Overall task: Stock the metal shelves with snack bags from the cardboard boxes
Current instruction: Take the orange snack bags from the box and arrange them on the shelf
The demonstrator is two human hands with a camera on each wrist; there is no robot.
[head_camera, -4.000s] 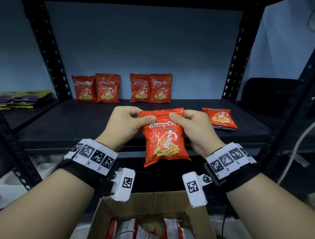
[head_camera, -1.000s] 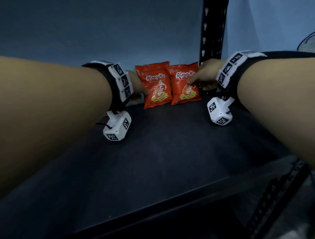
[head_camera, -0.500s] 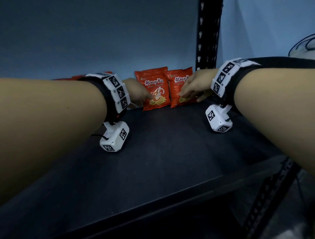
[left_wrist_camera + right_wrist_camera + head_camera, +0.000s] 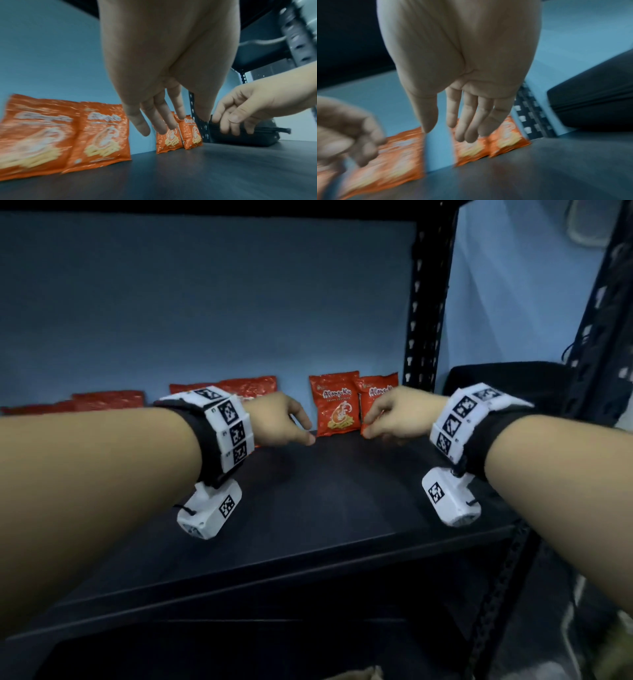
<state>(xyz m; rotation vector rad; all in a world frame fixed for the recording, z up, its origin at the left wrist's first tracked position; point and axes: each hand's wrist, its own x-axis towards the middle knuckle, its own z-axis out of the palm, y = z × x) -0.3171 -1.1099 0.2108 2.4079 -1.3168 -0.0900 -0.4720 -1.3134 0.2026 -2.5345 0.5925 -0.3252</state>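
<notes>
Two red prawn-cracker snack bags (image 4: 335,405) (image 4: 376,395) stand upright against the blue back wall at the right end of the dark metal shelf (image 4: 308,508). More red bags (image 4: 253,385) lean along the wall further left, partly hidden by my left wrist. My left hand (image 4: 294,426) hovers over the shelf in front of the bags, fingers relaxed and empty; the left wrist view shows its fingers (image 4: 157,121) straight and apart from the bags (image 4: 169,139). My right hand (image 4: 383,419) also hangs empty, in front of the rightmost bag, with its fingers (image 4: 467,121) loose.
A black perforated upright (image 4: 424,302) stands just right of the bags, with a second one (image 4: 603,302) further right. A dark bag-like object (image 4: 507,392) lies beyond the shelf's right end. A cardboard corner (image 4: 363,674) peeks in at the bottom edge.
Both hands have let go of the two rightmost bags and drawn back toward me from the wall. The bags stay standing. The head view has pulled back and tilted.
</notes>
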